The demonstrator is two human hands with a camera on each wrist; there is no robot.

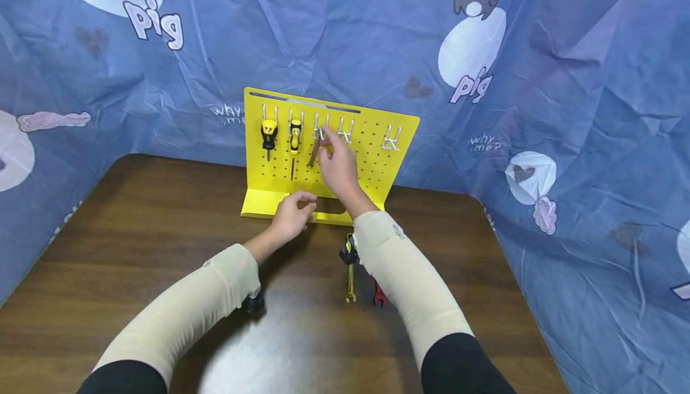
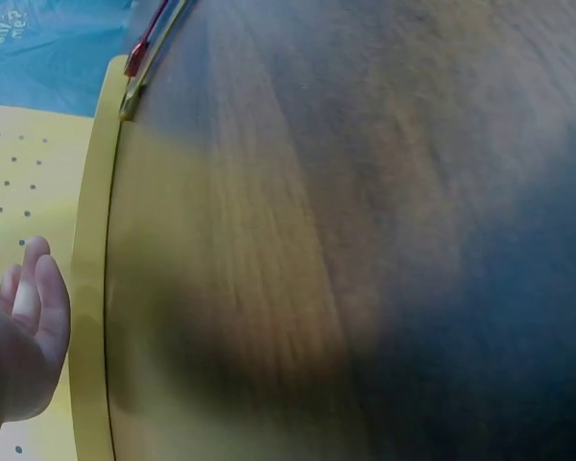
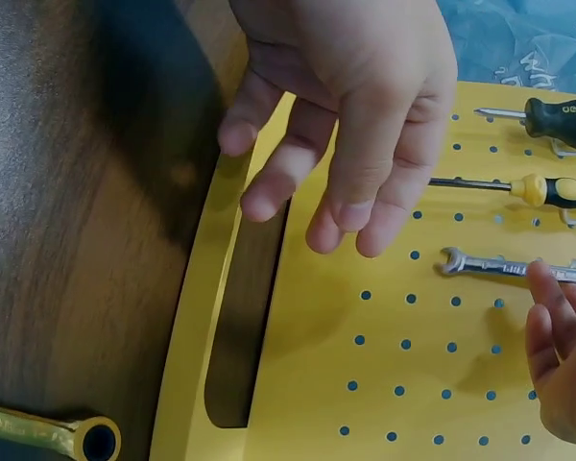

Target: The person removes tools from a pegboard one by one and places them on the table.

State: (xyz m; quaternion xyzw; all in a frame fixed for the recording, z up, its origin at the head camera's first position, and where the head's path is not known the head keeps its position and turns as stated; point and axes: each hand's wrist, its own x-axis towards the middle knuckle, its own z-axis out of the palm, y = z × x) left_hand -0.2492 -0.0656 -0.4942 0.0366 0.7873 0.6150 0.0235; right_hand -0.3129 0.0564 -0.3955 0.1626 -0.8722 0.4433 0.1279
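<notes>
My right hand (image 1: pixel 339 166) is raised to the yellow pegboard (image 1: pixel 372 160) and pinches a silver combination wrench (image 3: pixel 490 264) near its upper end, in front of a metal double hook (image 1: pixel 319 124). The wrench's open jaw points down, slightly tilted, in the head view. Low in front of the board, my left hand (image 1: pixel 293 214) hovers with loosely bent fingers and nothing in them. The right wrist view shows that left hand (image 3: pixel 355 115) large, the right hand (image 3: pixel 566 355) at the edge.
Two yellow-and-black screwdrivers, one stubby (image 1: pixel 269 133) and one longer (image 1: pixel 294 136), hang left of the wrench. Bare hooks (image 1: pixel 390 138) sit to its right. A gold wrench (image 1: pixel 351 286) and a red wrench (image 1: pixel 380 295) lie on the wooden table (image 1: pixel 302 322). Behind hangs a blue cloth (image 1: pixel 215 70).
</notes>
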